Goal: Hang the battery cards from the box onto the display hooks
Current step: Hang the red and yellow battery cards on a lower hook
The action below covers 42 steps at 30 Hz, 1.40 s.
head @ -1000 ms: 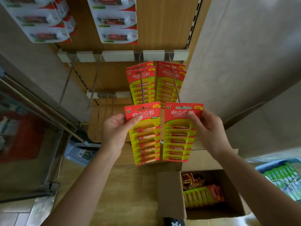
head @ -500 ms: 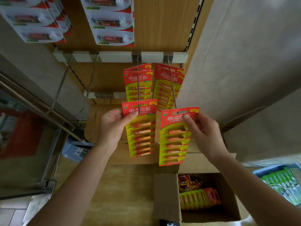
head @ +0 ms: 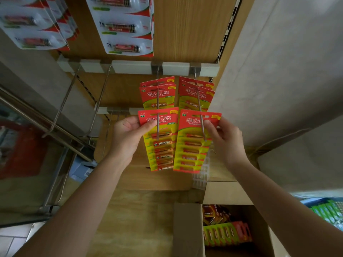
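My left hand [head: 126,135] pinches the top left corner of a red and yellow battery card [head: 161,141]. My right hand [head: 225,140] holds a second such card [head: 191,145] by its top right corner. Both cards are upright, side by side. The left metal hook [head: 157,112] runs down across the left card's top slot, and the right hook [head: 200,115] crosses the right card's slot. Further back on both hooks hang similar battery cards [head: 158,94]. At the bottom an open cardboard box [head: 187,230] holds more battery cards [head: 226,233].
White battery blister cards [head: 128,28] hang on the wooden panel above. Bare metal hooks [head: 100,101] jut out to the left. A grey wall [head: 287,71] closes the right side. A blue basket with green packs [head: 328,210] sits at the lower right.
Both hands have raised the two cards toward the hooks. The hook tips, which sat near the cards' top edges, now lie over the card faces below the slots.
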Motion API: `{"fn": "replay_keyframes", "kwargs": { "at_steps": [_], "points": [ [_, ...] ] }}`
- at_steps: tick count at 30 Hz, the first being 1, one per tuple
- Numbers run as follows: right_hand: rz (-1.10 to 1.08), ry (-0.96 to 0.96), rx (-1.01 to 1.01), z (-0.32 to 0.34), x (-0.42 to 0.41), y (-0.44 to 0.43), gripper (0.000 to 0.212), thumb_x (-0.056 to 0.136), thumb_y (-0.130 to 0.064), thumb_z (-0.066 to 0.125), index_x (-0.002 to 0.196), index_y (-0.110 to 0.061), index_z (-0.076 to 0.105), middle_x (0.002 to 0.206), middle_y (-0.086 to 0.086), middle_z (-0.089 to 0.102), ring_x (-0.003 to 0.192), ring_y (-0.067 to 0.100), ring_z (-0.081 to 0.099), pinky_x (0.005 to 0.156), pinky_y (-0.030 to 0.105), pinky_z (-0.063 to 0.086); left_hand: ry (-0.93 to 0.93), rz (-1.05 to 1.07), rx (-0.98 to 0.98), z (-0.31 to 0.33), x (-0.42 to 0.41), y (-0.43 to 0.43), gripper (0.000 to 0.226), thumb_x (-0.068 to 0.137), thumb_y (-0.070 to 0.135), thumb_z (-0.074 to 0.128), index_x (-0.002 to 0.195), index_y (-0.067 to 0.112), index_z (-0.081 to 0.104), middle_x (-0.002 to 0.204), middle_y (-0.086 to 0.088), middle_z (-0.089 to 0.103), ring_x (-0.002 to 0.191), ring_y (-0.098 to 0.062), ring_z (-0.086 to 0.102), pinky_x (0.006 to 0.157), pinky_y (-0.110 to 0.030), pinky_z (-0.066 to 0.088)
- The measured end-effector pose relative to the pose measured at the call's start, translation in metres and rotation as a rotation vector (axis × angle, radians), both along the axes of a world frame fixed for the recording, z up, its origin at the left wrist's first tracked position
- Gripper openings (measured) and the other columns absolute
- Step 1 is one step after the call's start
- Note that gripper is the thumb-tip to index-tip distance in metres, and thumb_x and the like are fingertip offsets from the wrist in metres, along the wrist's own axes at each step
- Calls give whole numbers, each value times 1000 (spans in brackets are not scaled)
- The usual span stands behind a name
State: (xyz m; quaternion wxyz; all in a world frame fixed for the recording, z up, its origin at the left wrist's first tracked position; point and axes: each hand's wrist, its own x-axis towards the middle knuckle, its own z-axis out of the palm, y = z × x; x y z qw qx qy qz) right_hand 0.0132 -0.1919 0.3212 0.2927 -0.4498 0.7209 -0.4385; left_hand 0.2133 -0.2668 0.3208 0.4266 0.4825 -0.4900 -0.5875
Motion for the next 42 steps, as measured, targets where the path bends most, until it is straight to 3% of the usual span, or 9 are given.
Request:
{"fn": "replay_keyframes", "kwargs": {
  "at_steps": [5, 11, 13, 18, 22, 28, 34, 39, 42],
  "points": [
    [-27, 58, 25, 3, -8, -42, 32, 93, -37, 49, 108, -13, 62, 96, 0, 68, 87, 16, 64, 72, 25, 50, -36, 26, -18, 2, -11, -31, 9, 80, 5, 65, 86, 11, 67, 69, 15, 72, 71, 2, 68, 63, -11, 51],
    [-16, 46, 71, 6, -14, -64, 28, 93, -35, 48, 108, -14, 61, 96, -1, 68, 82, 14, 63, 71, 26, 52, -150, 55, -40, 5, -19, -59, 8, 78, 11, 70, 80, 17, 65, 63, 17, 70, 63, 5, 67, 54, -9, 48],
    [-41, 19, 69, 5, -14, -62, 28, 93, -34, 50, 108, -13, 61, 100, 1, 68, 87, 14, 63, 80, 32, 53, -182, 73, -57, 5, -18, -59, 7, 77, 14, 70, 82, 17, 65, 72, 13, 70, 66, 3, 67, 57, -11, 50],
    [-123, 76, 110, 0, -16, -33, 37, 92, -18, 53, 129, -15, 47, 130, -1, 55, 117, 13, 52, 96, 28, 42, -390, 162, -142, -3, -18, -46, 24, 84, 24, 64, 104, 10, 62, 102, -1, 67, 94, -14, 63, 85, -30, 50],
    [-122, 100, 227, -15, -18, 9, 37, 91, -13, 54, 128, -18, 49, 133, 0, 52, 117, 13, 51, 91, 25, 41, -586, 268, -161, -17, -15, -19, 32, 88, 16, 59, 119, 10, 53, 116, -4, 59, 98, -14, 57, 81, -24, 46],
    [-61, 129, 382, -46, -26, 89, 29, 90, -11, 50, 118, -16, 58, 120, 4, 59, 98, 12, 55, 91, 30, 47, -614, 41, -125, -60, -25, 57, 24, 95, 25, 46, 97, 8, 63, 86, -3, 66, 86, -23, 64, 80, -41, 54],
    [20, 182, 540, -81, -60, 170, 27, 92, -11, 49, 116, -20, 59, 116, -4, 60, 95, 6, 50, 81, 21, 38, -797, -280, -142, -94, -65, 136, 27, 96, 30, 43, 85, 14, 63, 77, 0, 68, 67, -17, 61, 67, -34, 49],
    [22, 176, 604, -109, -109, 235, 27, 91, -7, 46, 106, -20, 64, 111, -4, 61, 95, 9, 53, 80, 20, 39, -860, -367, -29, -133, -111, 197, 28, 96, 31, 44, 87, 12, 63, 78, -2, 68, 73, -20, 63, 65, -35, 50],
    [-16, 165, 637, -133, -144, 276, 26, 89, -7, 49, 103, -20, 66, 106, -1, 67, 97, 16, 60, 77, 22, 42, -875, -414, 35, -161, -138, 233, 22, 95, 28, 47, 90, 13, 63, 83, 0, 67, 73, -16, 61, 58, -26, 45]
  ]
}}
